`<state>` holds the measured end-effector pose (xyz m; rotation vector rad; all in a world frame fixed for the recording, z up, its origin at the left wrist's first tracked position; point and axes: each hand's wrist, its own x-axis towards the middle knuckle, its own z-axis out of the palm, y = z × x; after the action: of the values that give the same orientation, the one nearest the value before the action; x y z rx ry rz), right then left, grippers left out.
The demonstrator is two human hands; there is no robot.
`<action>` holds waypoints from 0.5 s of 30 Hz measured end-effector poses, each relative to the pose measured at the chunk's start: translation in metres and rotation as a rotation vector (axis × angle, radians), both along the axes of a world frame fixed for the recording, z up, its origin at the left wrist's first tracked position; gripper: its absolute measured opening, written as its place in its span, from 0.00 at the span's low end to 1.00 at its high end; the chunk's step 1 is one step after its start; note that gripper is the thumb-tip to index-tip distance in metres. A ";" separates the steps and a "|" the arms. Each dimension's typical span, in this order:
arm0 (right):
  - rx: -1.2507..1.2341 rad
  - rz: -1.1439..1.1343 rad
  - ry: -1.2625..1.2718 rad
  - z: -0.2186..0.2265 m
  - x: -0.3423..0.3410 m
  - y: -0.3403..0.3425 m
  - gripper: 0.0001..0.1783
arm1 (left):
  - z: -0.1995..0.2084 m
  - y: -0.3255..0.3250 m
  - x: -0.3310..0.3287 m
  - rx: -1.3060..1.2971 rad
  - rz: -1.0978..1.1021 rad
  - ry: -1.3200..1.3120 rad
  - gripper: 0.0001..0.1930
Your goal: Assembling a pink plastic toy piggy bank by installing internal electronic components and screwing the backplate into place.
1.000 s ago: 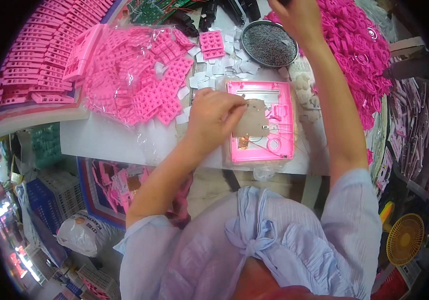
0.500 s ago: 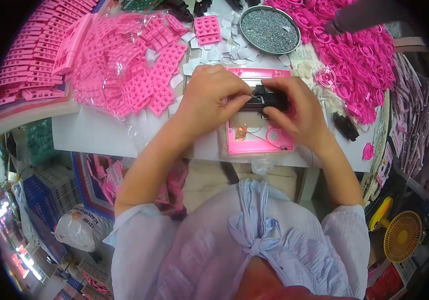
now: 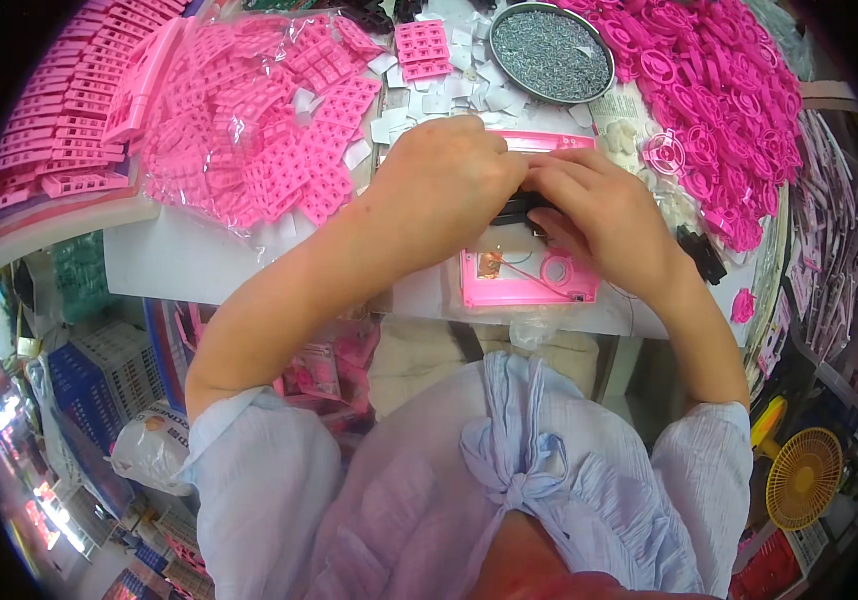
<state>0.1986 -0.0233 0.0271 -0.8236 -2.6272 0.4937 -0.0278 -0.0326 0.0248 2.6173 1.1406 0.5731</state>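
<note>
A pink rectangular plastic casing (image 3: 519, 292) lies on the white work surface in front of me, with thin wires, a coppery patch and a ring-shaped opening at its near end. Across its middle sits a black plastic part (image 3: 517, 212), mostly covered by my hands. My right hand (image 3: 611, 215) is closed round that part's right end, its thumb on the near side. From the left, my left hand (image 3: 452, 175) reaches over the casing with fingers curled and pressed together. Whatever they pinch is hidden behind the hand, and the fingertips of both hands nearly meet.
A round tray (image 3: 606, 75) of small metal screws stands beyond the casing. Pink grid pieces (image 3: 269, 130) in clear plastic lie left, and magenta ring parts (image 3: 719, 120) are heaped right. White paper bits (image 3: 434, 103) are scattered behind. A black part (image 3: 701, 255) lies by my right wrist.
My left hand has moved right and rolled over, now hiding most of the black part. My right fingers have drawn in towards it. The whole view has shifted slightly.
</note>
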 end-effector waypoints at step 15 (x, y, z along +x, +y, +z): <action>0.277 -0.064 -0.025 0.005 -0.006 -0.020 0.15 | 0.004 0.005 0.004 -0.561 0.233 -0.202 0.09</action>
<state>0.1925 -0.0435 0.0319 -0.8236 -2.6024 0.0986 -0.0242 -0.0277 0.0286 1.9279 1.3187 0.4623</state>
